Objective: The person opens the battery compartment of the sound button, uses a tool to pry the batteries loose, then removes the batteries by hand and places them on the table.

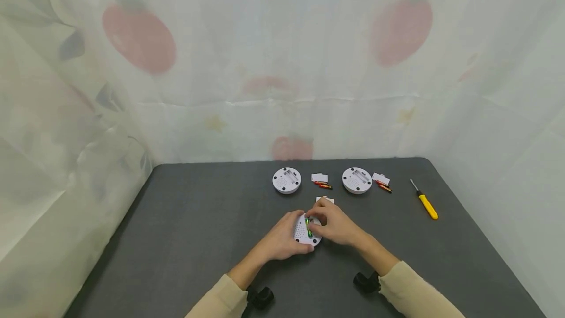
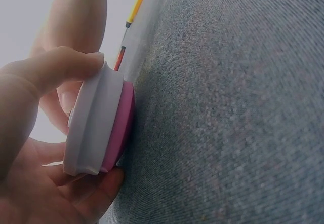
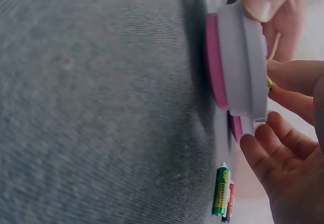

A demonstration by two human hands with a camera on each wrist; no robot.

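Observation:
My left hand [image 1: 282, 239] grips a round white device [image 1: 300, 232] by its edge, thumb at the near side. Its perforated face with dark feet is turned up, and the left wrist view shows a pink layer [image 2: 120, 127] underneath. A green battery [image 1: 308, 230] lies at the compartment in that face. Over it, my right hand [image 1: 335, 222] pinches the battery between thumb and index finger, its end [image 3: 270, 84] just showing in the right wrist view. The other right fingers are held at the device's far edge. Another green battery [image 3: 221, 191] lies on the table.
Farther back stand two similar white devices [image 1: 280, 184] [image 1: 351, 183] with uncovered battery compartments. Beside them lie white covers [image 1: 320, 177] [image 1: 381, 178] and red-black batteries [image 1: 325, 186] [image 1: 385, 188]. One more white cover [image 1: 328, 200] shows behind my right hand. A yellow-handled screwdriver [image 1: 428, 206] lies at the right.

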